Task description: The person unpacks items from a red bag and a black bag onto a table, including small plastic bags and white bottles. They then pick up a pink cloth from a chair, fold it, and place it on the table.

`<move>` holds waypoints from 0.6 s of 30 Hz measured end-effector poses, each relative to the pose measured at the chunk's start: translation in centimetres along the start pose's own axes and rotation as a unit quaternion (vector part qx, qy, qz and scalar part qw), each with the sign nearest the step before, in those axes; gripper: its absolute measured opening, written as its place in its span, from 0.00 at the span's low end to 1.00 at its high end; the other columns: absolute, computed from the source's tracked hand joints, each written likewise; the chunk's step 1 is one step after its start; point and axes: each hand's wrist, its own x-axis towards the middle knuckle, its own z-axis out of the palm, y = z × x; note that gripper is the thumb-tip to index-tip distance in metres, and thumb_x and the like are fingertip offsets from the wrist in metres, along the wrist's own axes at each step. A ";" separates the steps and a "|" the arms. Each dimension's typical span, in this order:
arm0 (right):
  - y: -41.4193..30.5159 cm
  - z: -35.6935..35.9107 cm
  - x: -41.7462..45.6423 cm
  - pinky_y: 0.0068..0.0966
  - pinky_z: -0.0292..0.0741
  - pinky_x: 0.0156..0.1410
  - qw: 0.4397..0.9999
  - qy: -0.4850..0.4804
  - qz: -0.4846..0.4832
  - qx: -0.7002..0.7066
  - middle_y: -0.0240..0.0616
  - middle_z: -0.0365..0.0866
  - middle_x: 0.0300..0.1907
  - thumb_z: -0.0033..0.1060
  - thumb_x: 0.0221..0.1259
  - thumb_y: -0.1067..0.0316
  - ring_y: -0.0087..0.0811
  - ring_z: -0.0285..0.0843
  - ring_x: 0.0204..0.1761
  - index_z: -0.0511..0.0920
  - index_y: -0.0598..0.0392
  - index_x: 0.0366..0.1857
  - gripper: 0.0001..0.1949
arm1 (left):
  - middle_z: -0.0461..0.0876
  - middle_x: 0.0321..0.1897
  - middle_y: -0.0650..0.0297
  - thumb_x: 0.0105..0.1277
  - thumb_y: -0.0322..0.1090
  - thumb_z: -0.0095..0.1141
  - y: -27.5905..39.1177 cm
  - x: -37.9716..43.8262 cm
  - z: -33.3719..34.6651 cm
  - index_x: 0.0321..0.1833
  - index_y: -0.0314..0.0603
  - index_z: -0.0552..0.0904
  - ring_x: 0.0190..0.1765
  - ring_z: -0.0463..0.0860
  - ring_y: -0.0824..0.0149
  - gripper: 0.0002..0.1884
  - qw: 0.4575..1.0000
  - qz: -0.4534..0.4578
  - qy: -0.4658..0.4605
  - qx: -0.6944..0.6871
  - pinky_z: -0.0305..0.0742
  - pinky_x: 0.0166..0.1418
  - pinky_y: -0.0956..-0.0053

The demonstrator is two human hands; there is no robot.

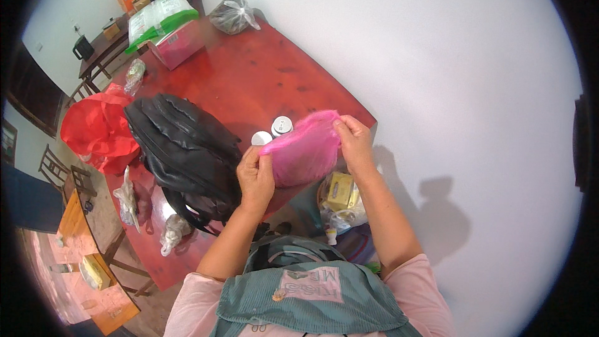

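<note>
Stretched between my two hands is a thin pink plastic bag. My left hand pinches its left edge between thumb and fingers. At the other end, my right hand grips the upper right corner. Just beyond the bag stand two bottles with white caps, one with a dark mark on its lid and one partly hidden by my left hand and the bag. A black backpack lies left of my left hand on the red table.
A red bag and knotted plastic bags lie along the table's left side. At the far end are a pink box and a tied clear bag. A white wall borders the right; a yellow package sits low beside my right forearm.
</note>
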 end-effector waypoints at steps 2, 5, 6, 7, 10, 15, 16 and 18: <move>0.2 0.2 0.1 0.16 0.67 0.31 0.998 0.017 0.008 0.055 0.23 0.75 0.27 0.51 0.65 0.70 0.15 0.68 0.27 0.79 0.55 0.31 0.06 | 0.77 0.28 0.58 0.59 0.22 0.51 0.4 0.4 -0.1 0.35 0.33 0.80 0.36 0.78 0.62 0.04 0.997 0.058 0.040 0.024 0.72 0.44 0.72; -0.7 0.4 -0.5 0.16 0.67 0.33 0.987 0.009 0.024 0.158 0.24 0.74 0.28 0.52 0.64 0.71 0.15 0.67 0.28 0.77 0.55 0.34 0.04 | 0.77 0.30 0.57 0.56 0.20 0.51 1.9 1.1 -0.4 0.35 0.34 0.81 0.39 0.78 0.59 0.07 0.986 0.116 0.067 0.097 0.72 0.47 0.70; -0.9 0.2 -0.8 0.15 0.67 0.34 0.987 0.001 0.013 0.157 0.24 0.74 0.29 0.52 0.63 0.71 0.15 0.67 0.28 0.77 0.55 0.36 0.03 | 0.77 0.30 0.57 0.56 0.20 0.50 2.3 1.1 -0.6 0.35 0.34 0.81 0.39 0.78 0.59 0.07 0.987 0.104 0.054 0.111 0.72 0.47 0.71; -1.0 0.0 -1.0 0.15 0.66 0.35 0.987 -0.008 0.000 0.158 0.24 0.73 0.30 0.53 0.63 0.72 0.15 0.67 0.29 0.77 0.55 0.37 0.03 | 0.78 0.30 0.57 0.56 0.19 0.50 2.6 1.1 -1.1 0.35 0.34 0.81 0.39 0.79 0.59 0.08 0.987 0.093 0.042 0.126 0.72 0.48 0.71; -0.6 -1.3 -1.8 0.18 0.69 0.38 0.991 -0.049 0.020 0.121 0.27 0.75 0.33 0.55 0.62 0.71 0.17 0.69 0.32 0.76 0.57 0.39 0.05 | 0.79 0.32 0.63 0.62 0.24 0.53 1.2 0.8 -1.4 0.37 0.35 0.82 0.36 0.77 0.69 0.05 0.999 0.027 0.044 0.012 0.72 0.42 0.77; -4.1 -1.1 -3.7 0.25 0.73 0.44 0.967 0.102 -0.211 -0.102 0.38 0.77 0.37 0.62 0.53 0.73 0.29 0.75 0.37 0.76 0.59 0.40 0.11 | 0.79 0.33 0.70 0.66 0.28 0.56 2.9 0.1 -1.7 0.41 0.38 0.80 0.33 0.74 0.80 0.04 0.983 -0.092 0.029 -0.156 0.69 0.37 0.86; -5.7 -1.3 -4.5 0.27 0.73 0.46 0.935 0.131 -0.294 -0.149 0.40 0.77 0.38 0.63 0.51 0.74 0.32 0.76 0.38 0.75 0.59 0.41 0.12 | 0.79 0.33 0.70 0.66 0.28 0.55 2.9 0.0 -1.7 0.40 0.38 0.80 0.33 0.74 0.80 0.03 0.980 -0.095 0.027 -0.174 0.70 0.37 0.85; -7.3 -1.1 -5.4 0.29 0.73 0.48 0.912 -0.061 -0.372 -0.164 0.43 0.77 0.41 0.63 0.49 0.75 0.38 0.76 0.42 0.76 0.58 0.43 0.15 | 0.78 0.33 0.70 0.66 0.27 0.55 2.6 -0.1 -1.8 0.38 0.38 0.79 0.33 0.74 0.79 0.02 0.973 -0.103 0.024 -0.207 0.70 0.38 0.84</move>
